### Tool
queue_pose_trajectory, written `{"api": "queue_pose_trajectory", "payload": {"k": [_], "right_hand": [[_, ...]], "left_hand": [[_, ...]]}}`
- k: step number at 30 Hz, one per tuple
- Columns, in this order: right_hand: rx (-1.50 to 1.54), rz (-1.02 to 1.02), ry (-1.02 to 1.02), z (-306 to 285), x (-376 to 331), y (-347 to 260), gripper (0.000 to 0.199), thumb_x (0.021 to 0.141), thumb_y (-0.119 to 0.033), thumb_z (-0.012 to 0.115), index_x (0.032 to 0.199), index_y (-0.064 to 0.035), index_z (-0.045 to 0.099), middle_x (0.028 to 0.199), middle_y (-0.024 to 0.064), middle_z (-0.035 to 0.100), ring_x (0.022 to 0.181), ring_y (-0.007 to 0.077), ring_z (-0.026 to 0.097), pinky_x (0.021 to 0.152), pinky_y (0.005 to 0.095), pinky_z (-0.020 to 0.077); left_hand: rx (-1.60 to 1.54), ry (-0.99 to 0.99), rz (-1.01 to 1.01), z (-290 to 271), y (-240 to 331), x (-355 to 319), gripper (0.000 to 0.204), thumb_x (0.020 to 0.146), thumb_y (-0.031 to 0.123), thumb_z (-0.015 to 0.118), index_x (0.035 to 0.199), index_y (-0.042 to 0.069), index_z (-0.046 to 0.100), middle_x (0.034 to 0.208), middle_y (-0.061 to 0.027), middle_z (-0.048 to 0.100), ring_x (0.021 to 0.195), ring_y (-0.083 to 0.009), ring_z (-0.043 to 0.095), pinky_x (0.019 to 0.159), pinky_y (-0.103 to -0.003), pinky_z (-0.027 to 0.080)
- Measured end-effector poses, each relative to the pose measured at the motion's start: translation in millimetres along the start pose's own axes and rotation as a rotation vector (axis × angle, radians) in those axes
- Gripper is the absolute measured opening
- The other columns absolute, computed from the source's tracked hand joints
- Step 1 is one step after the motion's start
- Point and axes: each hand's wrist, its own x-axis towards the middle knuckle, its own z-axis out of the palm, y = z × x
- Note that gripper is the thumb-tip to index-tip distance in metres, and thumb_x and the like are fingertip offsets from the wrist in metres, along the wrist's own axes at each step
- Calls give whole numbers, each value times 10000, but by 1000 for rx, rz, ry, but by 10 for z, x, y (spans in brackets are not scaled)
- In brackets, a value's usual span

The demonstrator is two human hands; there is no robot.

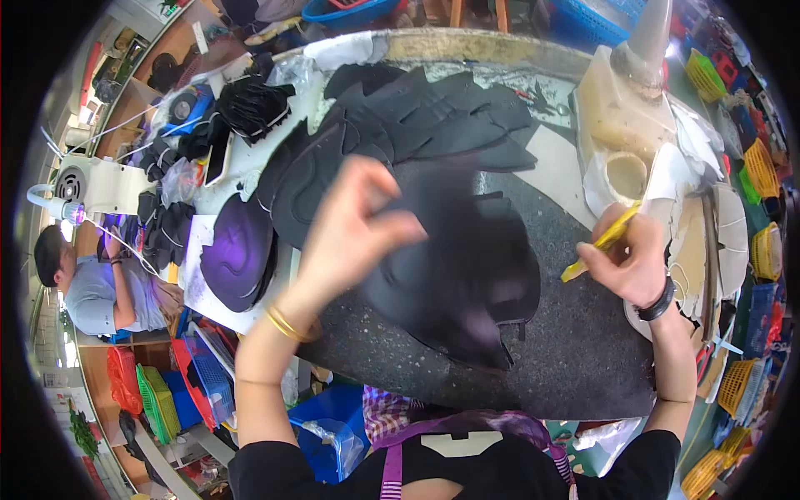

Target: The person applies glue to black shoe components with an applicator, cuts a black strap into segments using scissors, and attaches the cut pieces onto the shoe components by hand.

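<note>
- We see the left hand (354, 229) raised over the middle of the table (583, 367), its fingers (392, 225) pinched on the near edge of a black piece (454, 275); the piece is blurred, so we cannot tell its exact outline, but it lies on or just above the dark mat (575, 333), near the table's front edge.
- The right hand (629, 262) sits near the right edge of the table, fingers clenched around a yellow brush (602, 242) held like a pen, its tip pointing down and left, toward the black piece; we judge that this grip suits fine strokes.
- A cream pot (625, 175) stands just beyond the right hand, near enough, in our judgement, for dipping.
- Black cut pieces (442, 117) overlap in a fan along the far edge, each one partly showing; we suppose this lets one be taken at a time.
- A stack of purple-sheened pieces (237, 254) lies at the left edge, apart from the fan.
- A white machine (100, 185) stands beyond the far left corner, and another person (96, 287) sits below it, well apart from the table.
</note>
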Motion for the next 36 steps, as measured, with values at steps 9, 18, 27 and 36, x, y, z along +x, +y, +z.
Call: {"api": "queue_pose_trajectory", "payload": {"k": [9,18,27,36], "right_hand": [[45,-111,32,118,60,48,340,650,-224,770,583,-5,518,446,24,447,364,101,429,364,234,315],[-109,-257,11,227,115,18,419,651,-266,767,536,-5,461,434,69,429,366,183,459,375,291,346],[-51,-205,18,273,153,-109,402,652,-266,758,574,4,470,494,116,473,420,253,502,414,317,385],[-134,-111,41,53,4,-10,398,634,-268,772,559,-20,469,465,73,443,389,213,468,401,306,356]], "left_hand": [[898,252,613,-822,-382,1057,458,742,182,699,1097,-10,482,997,-145,584,971,-271,557,849,-319,436],[605,-229,234,365,49,-115,805,584,406,772,1185,-32,462,1082,-150,482,978,-308,469,835,-368,409],[572,-144,269,367,111,-139,733,574,364,794,1121,-6,474,1046,-140,499,968,-304,480,843,-362,408],[-82,62,8,-552,58,432,457,747,131,701,1122,8,471,1021,-113,574,1006,-156,525,840,-306,437]]}}
